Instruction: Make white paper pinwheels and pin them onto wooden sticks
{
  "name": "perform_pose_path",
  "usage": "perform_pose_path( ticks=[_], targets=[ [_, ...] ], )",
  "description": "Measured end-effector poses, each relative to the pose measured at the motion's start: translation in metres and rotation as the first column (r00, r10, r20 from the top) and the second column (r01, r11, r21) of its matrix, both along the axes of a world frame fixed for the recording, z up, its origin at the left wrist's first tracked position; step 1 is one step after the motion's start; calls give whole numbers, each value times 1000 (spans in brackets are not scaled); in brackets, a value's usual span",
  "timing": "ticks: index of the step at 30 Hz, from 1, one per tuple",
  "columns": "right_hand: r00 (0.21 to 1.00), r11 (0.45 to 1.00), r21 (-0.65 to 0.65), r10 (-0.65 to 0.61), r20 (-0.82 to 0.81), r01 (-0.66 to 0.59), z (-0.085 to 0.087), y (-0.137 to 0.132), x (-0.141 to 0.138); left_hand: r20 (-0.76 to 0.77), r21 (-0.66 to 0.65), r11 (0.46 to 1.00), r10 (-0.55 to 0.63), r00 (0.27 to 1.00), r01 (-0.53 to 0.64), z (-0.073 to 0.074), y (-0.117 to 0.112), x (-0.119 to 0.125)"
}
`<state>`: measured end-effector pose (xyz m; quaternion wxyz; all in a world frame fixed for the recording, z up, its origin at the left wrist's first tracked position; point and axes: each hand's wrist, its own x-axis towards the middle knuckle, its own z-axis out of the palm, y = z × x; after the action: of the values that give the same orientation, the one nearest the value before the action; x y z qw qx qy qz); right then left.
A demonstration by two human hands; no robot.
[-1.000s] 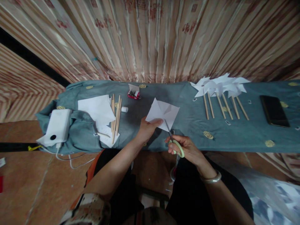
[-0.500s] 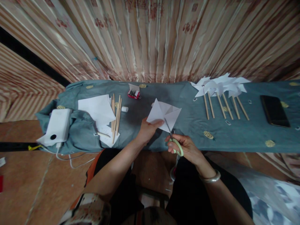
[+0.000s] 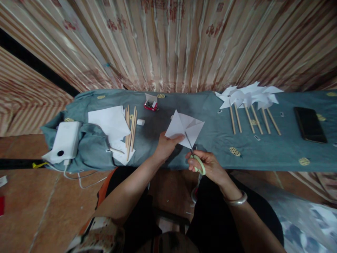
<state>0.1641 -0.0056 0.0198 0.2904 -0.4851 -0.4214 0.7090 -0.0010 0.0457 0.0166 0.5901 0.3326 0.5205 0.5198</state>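
A white square of paper (image 3: 193,135) with creases and slits is pinched at its left corner by my left hand (image 3: 167,144), thumb on top. My right hand (image 3: 204,162) grips a pair of scissors (image 3: 200,166) by its pale green handles. The scissor blades lie along the paper from its lower corner toward the middle. Both hands are above the front edge of the table. Several paper pinwheels (image 3: 249,96) on wooden sticks lie to the right, overlapping in a row.
On the green tablecloth (image 3: 168,102) are a small red box of metal pins (image 3: 150,104), a white cylinder (image 3: 140,122), several wooden sticks (image 3: 133,130), paper sheets (image 3: 109,119), a white power bank (image 3: 65,140) with a cable, and a black phone (image 3: 310,124). A curtain (image 3: 168,42) hangs behind.
Almost nothing differs. The view has shifted very slightly; both hands, the paper and the scissors keep the same positions.
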Motion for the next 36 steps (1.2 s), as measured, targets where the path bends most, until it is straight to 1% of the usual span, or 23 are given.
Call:
perform_pose_path(
  ticks=[6, 11, 15, 22, 27, 36],
  targets=[
    [1000, 1000, 5, 0, 9, 0, 3, 0, -2, 6, 16, 1000, -5, 1000, 5, -4, -1, 0],
    [1000, 1000, 18, 13, 10, -13, 2, 0, -2, -11, 20, 1000, 9, 1000, -9, -2, -2, 1],
    [1000, 1000, 10, -7, -4, 7, 1, 0, -3, -19, 23, 1000, 6, 1000, -5, -2, -3, 1],
    [999, 999, -4, -32, -30, 32, 1, 1, -5, -6, 39, 999, 16, 1000, -15, -6, -2, 2],
    [998, 999, 6, -42, -40, 42, 0, 1, -6, -1, 39, 999, 15, 1000, -15, -4, -2, 2],
    [999, 999, 17, -36, -10, 36, -1, 0, -5, -6, 44, 999, 3, 1000, -3, -2, -3, 1]
  ],
)
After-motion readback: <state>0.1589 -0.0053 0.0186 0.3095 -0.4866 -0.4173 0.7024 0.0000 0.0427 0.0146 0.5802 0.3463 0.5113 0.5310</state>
